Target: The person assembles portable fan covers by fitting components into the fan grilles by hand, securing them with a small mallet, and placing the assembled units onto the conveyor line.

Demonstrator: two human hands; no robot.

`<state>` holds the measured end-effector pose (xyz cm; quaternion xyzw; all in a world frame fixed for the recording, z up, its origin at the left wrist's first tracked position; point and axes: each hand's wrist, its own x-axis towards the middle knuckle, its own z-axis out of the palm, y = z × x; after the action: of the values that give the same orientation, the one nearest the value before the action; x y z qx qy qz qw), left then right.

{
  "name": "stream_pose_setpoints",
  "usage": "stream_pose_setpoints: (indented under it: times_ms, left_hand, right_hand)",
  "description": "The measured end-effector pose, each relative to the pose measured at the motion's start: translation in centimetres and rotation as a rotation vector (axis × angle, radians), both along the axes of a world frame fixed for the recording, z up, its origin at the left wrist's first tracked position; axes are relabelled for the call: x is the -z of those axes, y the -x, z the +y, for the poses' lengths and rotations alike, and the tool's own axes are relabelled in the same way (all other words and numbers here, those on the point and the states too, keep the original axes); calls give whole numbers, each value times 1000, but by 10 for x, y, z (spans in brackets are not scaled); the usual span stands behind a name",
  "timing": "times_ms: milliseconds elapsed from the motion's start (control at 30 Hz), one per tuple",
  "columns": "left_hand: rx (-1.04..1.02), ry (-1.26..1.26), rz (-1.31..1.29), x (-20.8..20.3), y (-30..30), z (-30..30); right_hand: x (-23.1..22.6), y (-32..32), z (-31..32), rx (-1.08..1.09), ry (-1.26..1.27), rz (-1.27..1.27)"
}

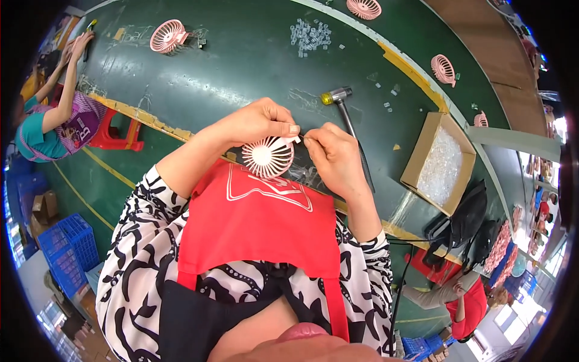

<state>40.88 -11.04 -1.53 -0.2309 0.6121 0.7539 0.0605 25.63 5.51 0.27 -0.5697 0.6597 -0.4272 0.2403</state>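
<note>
My left hand is closed on a pale pink fan housing, a round slatted cage, held at the table's near edge in front of my red apron. Its thumb presses near a small stub on the housing's upper right. Right beside that stub, my right hand is closed in a pinch; what its fingertips hold, if anything, is too small to make out. A hammer with a yellow-tipped head lies beyond my right hand, its dark handle running back beside my wrist.
On the green table lie another pink fan housing and a pile of small clear pieces. A cardboard box of clear parts stands at right. More housings sit beyond a rail. Another person's hands work at far left.
</note>
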Motion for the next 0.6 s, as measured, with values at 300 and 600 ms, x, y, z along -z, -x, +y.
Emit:
stream_pose_setpoints:
  times_ms: [300, 600]
  left_hand:
    - [44, -89, 15, 9, 4, 4]
    - [-178, -290, -7, 9, 3, 8]
  right_hand:
    - [-1, 7, 7, -49, -69, -33]
    - [9, -4, 10, 41, -72, -167]
